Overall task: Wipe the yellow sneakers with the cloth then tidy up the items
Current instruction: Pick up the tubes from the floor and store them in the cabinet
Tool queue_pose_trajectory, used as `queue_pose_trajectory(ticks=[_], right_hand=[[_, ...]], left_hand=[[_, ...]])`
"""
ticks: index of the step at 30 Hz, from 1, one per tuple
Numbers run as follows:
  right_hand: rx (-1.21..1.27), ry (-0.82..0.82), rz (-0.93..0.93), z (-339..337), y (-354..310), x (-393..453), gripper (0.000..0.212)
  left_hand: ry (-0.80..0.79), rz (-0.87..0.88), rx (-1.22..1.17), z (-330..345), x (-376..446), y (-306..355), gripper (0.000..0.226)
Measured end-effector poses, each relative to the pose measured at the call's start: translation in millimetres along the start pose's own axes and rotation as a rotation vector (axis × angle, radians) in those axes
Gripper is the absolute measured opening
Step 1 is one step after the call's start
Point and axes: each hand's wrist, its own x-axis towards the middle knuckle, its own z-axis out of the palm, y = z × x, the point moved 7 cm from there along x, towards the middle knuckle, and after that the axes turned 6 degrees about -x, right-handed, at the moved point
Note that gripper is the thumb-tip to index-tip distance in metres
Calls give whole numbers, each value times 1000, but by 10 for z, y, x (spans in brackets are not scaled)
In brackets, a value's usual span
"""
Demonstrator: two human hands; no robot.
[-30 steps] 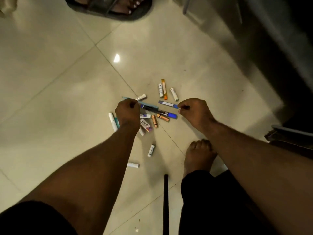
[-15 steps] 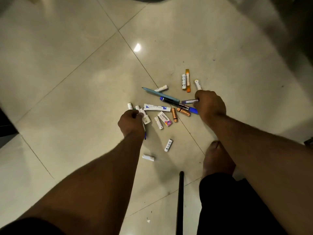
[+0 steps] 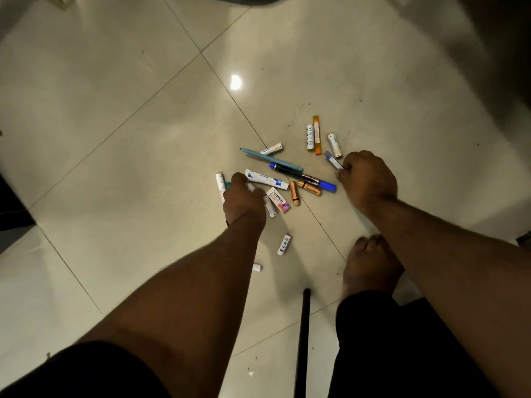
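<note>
No yellow sneakers or cloth are in view. Small items lie scattered on the tiled floor: a light blue pen (image 3: 271, 159), a dark blue marker (image 3: 303, 178), a white tube (image 3: 265, 179), a small Camlin box (image 3: 278, 200), two copper batteries (image 3: 294, 193) and several white batteries (image 3: 309, 137). My left hand (image 3: 244, 199) is curled at the left edge of the pile, gripping small items; a teal tip (image 3: 228, 184) pokes out beside it. At the pile's right, my right hand (image 3: 367, 179) pinches a thin blue-and-white stick (image 3: 333, 160).
An orange stick (image 3: 317, 135) lies by the far batteries. A lone white battery (image 3: 284, 245) and a small white piece (image 3: 257, 267) lie nearer me. A black rod (image 3: 301, 340) and my bare foot (image 3: 370, 265) are close in. Dark furniture edges the right side.
My right hand has raised the blue-and-white stick off the pile and turned it. My left hand first drew toward me with its items, then shifted slightly forward beside the white tube.
</note>
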Motion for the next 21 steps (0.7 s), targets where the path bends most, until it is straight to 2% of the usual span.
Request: queue_pose_trajectory(ticks=[5,8,13,17,21], right_hand=[[85,26,-42,-440,17,-143,22],[145,66,-43,-938,34,-383,19],[173,217,59,-2037,207,-1309,17],[248,398,232,-2928,517,-2486,17],[375,604,422,-3523,952,-3728,14]], left_hand=[[48,-13,-133,-191,-191,62,27],[5,78,-267,-378,-441,312,20],[-233,359,-351,-590,-1342,1244,10],[-442,625,-367,-909,-2281,2066,10],[-525,972,-321,-1292,-3379,2810,12]])
